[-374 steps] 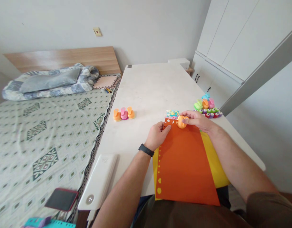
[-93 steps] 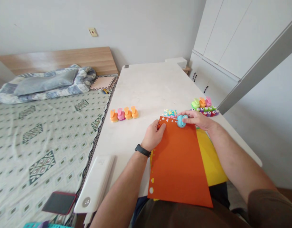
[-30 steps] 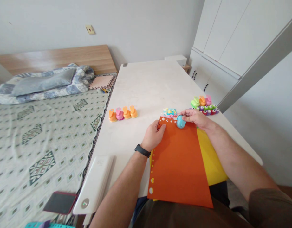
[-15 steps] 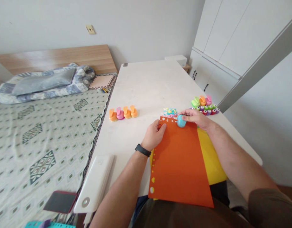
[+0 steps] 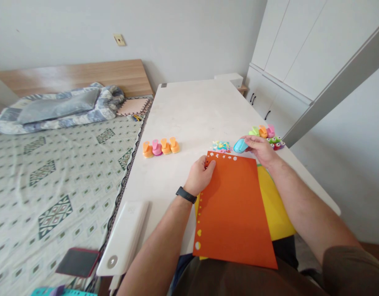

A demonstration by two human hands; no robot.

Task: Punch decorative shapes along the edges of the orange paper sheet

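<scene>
My left hand [image 5: 201, 174] pinches the upper left corner of an orange sheet of paper [image 5: 235, 209], thumb on top. Cut-out shapes run along the sheet's top edge and down its left edge, among them a round hole near the top right. Beyond that top edge, my right hand [image 5: 261, 150] grips a light blue craft punch [image 5: 240, 146], which is apart from the paper. Yellow paper [image 5: 274, 205] lies under the orange sheet. Small coloured paper bits [image 5: 220, 146] are heaped just past the sheet.
Several orange and pink craft punches [image 5: 161, 147] stand in a row on the white table [image 5: 189, 111]. More punches [image 5: 262, 131] sit at the right, partly behind my right hand. A long white device [image 5: 124, 236] lies at the left edge, beside a bed [image 5: 75, 172].
The blue punch has come off the orange sheet's top edge and moved right and away with my right hand, uncovering a round hole. My left hand keeps its grip.
</scene>
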